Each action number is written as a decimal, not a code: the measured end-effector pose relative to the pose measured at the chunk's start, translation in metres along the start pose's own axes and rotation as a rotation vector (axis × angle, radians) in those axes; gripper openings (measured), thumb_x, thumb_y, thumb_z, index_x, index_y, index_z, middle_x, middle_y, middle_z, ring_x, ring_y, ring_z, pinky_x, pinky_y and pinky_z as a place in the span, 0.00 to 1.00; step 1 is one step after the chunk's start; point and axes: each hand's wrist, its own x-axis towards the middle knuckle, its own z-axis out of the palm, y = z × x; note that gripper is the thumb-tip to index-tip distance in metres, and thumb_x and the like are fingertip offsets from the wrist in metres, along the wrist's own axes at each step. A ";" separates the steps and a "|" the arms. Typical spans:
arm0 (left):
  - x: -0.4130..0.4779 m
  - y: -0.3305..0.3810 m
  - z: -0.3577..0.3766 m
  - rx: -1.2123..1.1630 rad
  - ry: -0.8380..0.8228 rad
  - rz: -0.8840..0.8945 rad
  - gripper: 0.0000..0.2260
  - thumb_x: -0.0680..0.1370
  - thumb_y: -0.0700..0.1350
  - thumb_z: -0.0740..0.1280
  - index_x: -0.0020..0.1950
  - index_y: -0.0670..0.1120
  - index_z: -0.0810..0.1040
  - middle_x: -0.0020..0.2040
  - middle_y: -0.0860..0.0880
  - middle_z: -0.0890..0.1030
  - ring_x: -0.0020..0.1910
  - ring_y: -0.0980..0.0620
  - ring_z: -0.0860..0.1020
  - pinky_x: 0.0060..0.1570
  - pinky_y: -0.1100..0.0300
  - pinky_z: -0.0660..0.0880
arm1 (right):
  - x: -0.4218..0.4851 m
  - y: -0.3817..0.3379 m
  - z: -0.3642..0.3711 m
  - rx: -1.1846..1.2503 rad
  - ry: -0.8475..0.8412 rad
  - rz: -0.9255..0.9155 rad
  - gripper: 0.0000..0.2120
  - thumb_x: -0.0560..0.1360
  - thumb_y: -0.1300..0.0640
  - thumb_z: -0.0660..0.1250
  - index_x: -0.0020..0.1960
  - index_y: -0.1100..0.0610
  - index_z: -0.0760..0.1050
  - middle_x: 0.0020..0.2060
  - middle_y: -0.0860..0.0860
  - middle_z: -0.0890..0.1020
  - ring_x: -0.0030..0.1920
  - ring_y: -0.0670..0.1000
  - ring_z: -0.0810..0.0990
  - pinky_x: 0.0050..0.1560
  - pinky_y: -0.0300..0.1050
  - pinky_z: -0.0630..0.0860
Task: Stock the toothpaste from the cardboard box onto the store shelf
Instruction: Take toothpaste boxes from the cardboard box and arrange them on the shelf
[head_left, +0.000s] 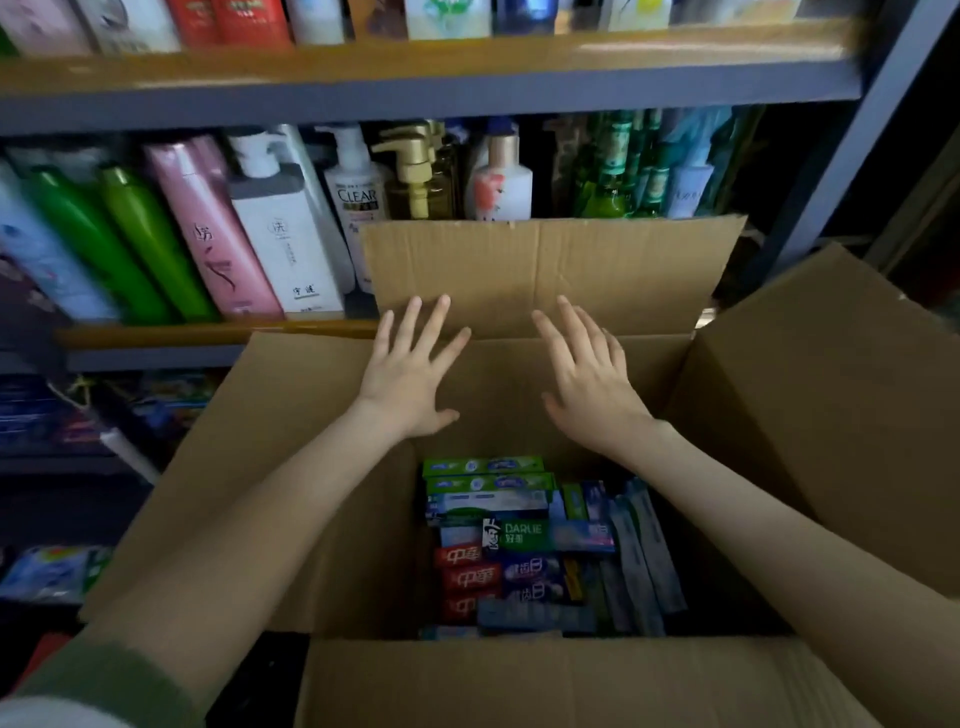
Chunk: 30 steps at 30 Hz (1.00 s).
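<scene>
Head view, looking forward and down. Takes in first the store shelf (426, 88) across the far side, crowded with shampoo bottles (208, 228); shows no toothpaste row that can be made out there. Meets next the cardboard box (291, 467), near and open, with its far flap (545, 270) standing up against the shelf front. Finds two bare forearms (270, 519) reaching over the opening, with the left hand (410, 374) and right hand (592, 384) side by side at the foot of that flap. Shows fingers straight and spread on both, gripping nothing; cannot tell whether pressing the cardboard or hovering just off it. Places the toothpaste cartons (519, 540) deep in the box, on the near side of both hands and lower, toward the right wall. Reads most as lying flat with the long axis left to right, stacked far to near, and a few at the right edge as running far to near instead. Judges none lifted yet, so stocking barely begun. Calls for pulling the hands toward the near side and down. Puts the left hand closest to the far green carton (483, 466), and the right above the far-to-near ones.
</scene>
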 end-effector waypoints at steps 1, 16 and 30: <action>0.003 -0.003 0.003 0.018 0.012 0.009 0.45 0.73 0.69 0.61 0.79 0.54 0.38 0.76 0.43 0.29 0.75 0.38 0.33 0.73 0.40 0.37 | 0.005 0.002 0.005 -0.007 -0.002 0.003 0.42 0.74 0.57 0.66 0.78 0.55 0.43 0.77 0.57 0.45 0.77 0.58 0.46 0.74 0.57 0.49; 0.008 -0.015 0.033 0.056 0.047 0.081 0.48 0.69 0.71 0.64 0.79 0.54 0.41 0.77 0.41 0.32 0.75 0.35 0.35 0.73 0.37 0.40 | 0.029 -0.003 0.076 -0.083 0.071 -0.079 0.44 0.67 0.55 0.74 0.77 0.59 0.56 0.74 0.61 0.62 0.72 0.61 0.63 0.69 0.60 0.62; -0.005 -0.011 0.036 0.213 -0.027 0.118 0.48 0.70 0.74 0.57 0.78 0.53 0.36 0.76 0.41 0.30 0.75 0.34 0.35 0.72 0.39 0.36 | -0.026 -0.013 0.143 -0.123 -0.181 -0.446 0.49 0.61 0.48 0.77 0.74 0.58 0.58 0.70 0.59 0.70 0.67 0.59 0.69 0.64 0.54 0.62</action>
